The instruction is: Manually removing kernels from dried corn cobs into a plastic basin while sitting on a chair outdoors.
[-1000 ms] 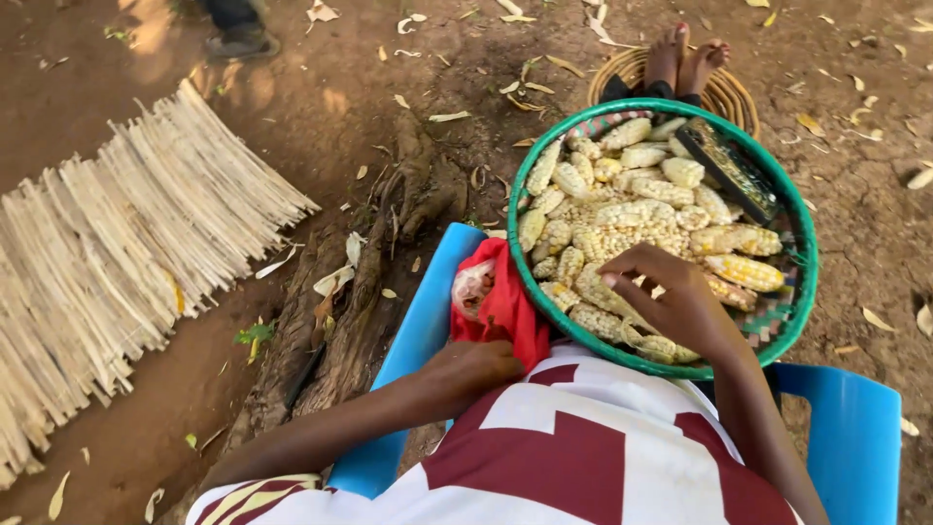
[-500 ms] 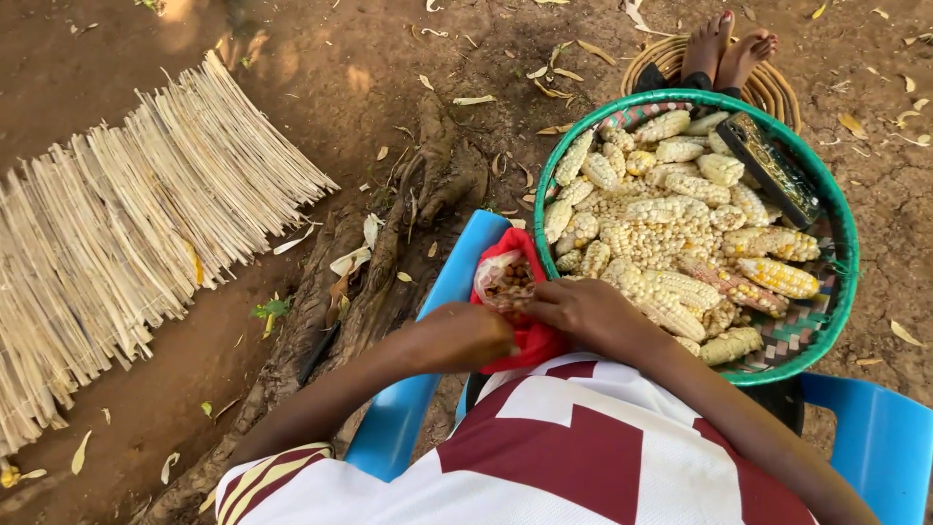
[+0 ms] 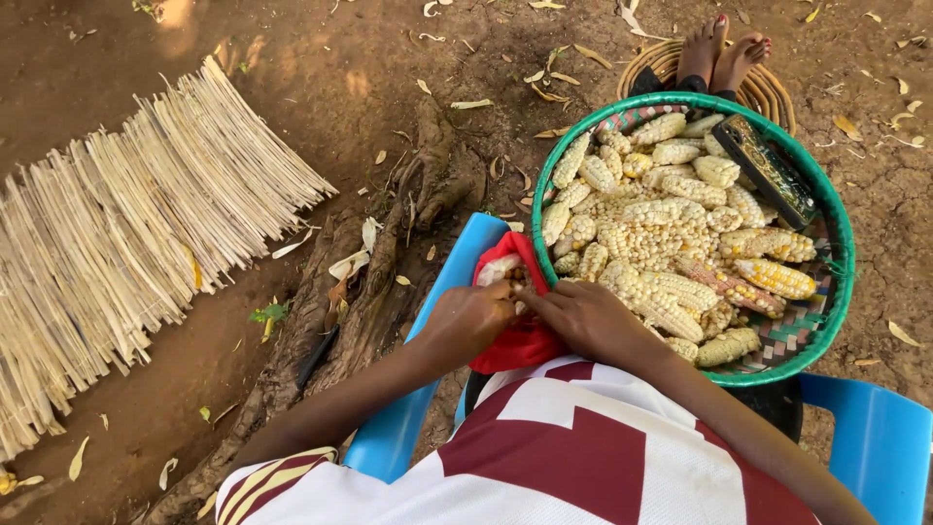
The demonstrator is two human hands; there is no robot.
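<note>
Far left of the frame: a mat of pale split reeds [image 3: 126,243] is lying on the bare brown earth [image 3: 340,78]. Just right of it, gnarled tree roots [image 3: 379,262] are running diagonally from upper centre toward the lower left, with dry leaves and husk scraps lying about them.

Centre: the left hand [image 3: 471,321] is curling its fingers closed around a partly shelled corn cob [image 3: 498,270], pressing it against a red cloth [image 3: 520,335] bunched beside the edge of a blue plastic chair [image 3: 428,389]. Immediately to the right, the right hand [image 3: 593,321] is meeting the left over the same cob; its fingers are bent and touching the cob and cloth, though whether they are fully gripping cannot be told, since the fingertips are hidden.

Right of centre: a round green woven basket [image 3: 836,233] is holding many pale and yellow corn cobs [image 3: 680,233] and loose kernels, with a dark rectangular object [image 3: 768,170] lying at its upper right rim. Upper right: two bare feet [image 3: 724,53] are resting on a woven ring [image 3: 768,92]. Bottom: a maroon-and-white shirt [image 3: 544,457] is filling the foreground.
</note>
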